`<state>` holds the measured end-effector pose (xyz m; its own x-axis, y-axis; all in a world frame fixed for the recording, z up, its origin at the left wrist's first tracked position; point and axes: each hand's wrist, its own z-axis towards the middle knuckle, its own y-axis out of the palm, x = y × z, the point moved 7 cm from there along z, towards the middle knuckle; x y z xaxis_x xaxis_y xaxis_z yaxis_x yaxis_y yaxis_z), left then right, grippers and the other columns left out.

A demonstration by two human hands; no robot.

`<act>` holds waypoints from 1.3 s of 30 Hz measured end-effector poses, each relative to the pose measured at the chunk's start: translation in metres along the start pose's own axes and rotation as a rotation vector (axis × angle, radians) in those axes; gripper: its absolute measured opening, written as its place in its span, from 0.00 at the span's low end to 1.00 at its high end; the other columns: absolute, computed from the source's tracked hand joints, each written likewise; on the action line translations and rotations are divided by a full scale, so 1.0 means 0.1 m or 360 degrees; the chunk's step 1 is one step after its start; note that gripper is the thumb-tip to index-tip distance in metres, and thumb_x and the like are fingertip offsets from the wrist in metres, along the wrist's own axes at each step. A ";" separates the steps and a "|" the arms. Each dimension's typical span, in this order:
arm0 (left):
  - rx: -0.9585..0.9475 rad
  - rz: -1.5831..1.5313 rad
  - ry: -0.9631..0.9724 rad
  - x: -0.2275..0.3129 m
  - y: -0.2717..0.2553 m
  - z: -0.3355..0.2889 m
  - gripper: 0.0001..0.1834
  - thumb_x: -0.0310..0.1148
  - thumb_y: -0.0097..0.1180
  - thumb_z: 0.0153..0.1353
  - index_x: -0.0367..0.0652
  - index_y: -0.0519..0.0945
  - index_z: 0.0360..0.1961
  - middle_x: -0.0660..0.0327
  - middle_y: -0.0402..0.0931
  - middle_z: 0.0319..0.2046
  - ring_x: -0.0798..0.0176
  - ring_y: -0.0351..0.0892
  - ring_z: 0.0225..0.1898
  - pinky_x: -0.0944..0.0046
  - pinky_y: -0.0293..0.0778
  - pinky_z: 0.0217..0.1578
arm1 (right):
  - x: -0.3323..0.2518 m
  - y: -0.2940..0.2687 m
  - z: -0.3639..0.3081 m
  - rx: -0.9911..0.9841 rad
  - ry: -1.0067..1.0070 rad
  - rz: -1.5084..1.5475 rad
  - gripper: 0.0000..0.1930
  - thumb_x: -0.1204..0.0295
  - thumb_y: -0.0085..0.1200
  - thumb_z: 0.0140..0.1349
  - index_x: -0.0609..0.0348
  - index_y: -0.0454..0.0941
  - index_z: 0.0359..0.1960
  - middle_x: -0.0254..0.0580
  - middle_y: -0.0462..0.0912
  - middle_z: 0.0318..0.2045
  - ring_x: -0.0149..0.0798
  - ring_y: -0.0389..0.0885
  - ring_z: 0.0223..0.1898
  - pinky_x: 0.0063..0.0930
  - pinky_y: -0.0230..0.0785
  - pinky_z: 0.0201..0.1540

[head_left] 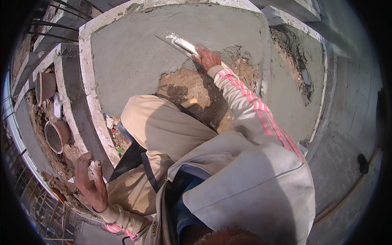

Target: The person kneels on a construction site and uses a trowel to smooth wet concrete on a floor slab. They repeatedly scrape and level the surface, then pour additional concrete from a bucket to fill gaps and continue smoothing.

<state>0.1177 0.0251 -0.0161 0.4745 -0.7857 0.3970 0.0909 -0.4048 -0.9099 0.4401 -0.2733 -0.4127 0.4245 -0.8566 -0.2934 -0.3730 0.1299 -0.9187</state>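
Observation:
My right hand [208,59] is closed round the pale, cement-smeared handle of a finishing trowel [175,45]. The trowel's thin blade is tilted over smooth wet cement [122,53], and I cannot tell whether its whole face touches. Below that hand the cement ends in a ragged edge around bare brown soil [179,83]. A short wooden handle [189,103] lies on the soil beside my bent knee; its other end is hidden. My left hand [90,181] is raised at the lower left, fingers loosely bent and thumb apart, holding nothing visible.
A pale concrete curb [87,69] frames the cemented patch. Two buckets [57,136] sit in a soil trench at the left, past a grey concrete wall [71,85]. At right, another cemented panel [294,110] has a rough gap. Dark rods [57,24] stick out at upper left.

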 end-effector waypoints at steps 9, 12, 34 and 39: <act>-0.0011 0.0079 0.0176 0.15 0.06 0.18 0.11 0.29 0.59 0.65 0.35 0.78 0.46 0.49 0.79 0.41 0.47 0.79 0.43 0.55 0.73 0.46 | 2.01 -0.50 -0.67 0.0406 0.0859 0.0029 0.31 0.46 0.49 0.66 0.49 0.68 0.65 0.57 0.84 0.41 0.60 0.83 0.43 0.52 0.74 0.44; -0.0047 0.0049 0.0207 0.13 0.08 0.22 0.12 0.29 0.60 0.64 0.35 0.78 0.47 0.48 0.79 0.41 0.48 0.80 0.42 0.56 0.74 0.45 | 1.98 -0.64 -0.84 0.0504 0.0872 0.0138 0.30 0.47 0.50 0.65 0.53 0.71 0.62 0.58 0.84 0.42 0.61 0.82 0.44 0.52 0.73 0.46; -0.0084 0.0109 -0.0060 -0.01 0.16 0.18 0.13 0.29 0.61 0.64 0.36 0.79 0.47 0.45 0.81 0.40 0.42 0.80 0.43 0.51 0.73 0.50 | 1.01 -0.50 -1.10 0.0604 0.0474 0.0249 0.27 0.52 0.52 0.66 0.55 0.71 0.60 0.61 0.82 0.46 0.62 0.82 0.43 0.50 0.74 0.44; -0.0085 0.0154 -0.0006 -0.16 0.20 0.15 0.12 0.29 0.59 0.65 0.34 0.79 0.47 0.46 0.80 0.41 0.46 0.81 0.42 0.54 0.74 0.46 | 1.38 0.00 -2.28 0.0616 0.0952 0.0375 0.26 0.53 0.54 0.65 0.62 0.72 0.54 0.67 0.81 0.39 0.68 0.80 0.41 0.54 0.71 0.40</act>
<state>0.1253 0.0361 -0.0428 0.4819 -0.8206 0.3073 -0.0020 -0.3517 -0.9361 0.3108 -0.5051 -0.3929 -0.1929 -0.8953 -0.4015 -0.0346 0.4151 -0.9091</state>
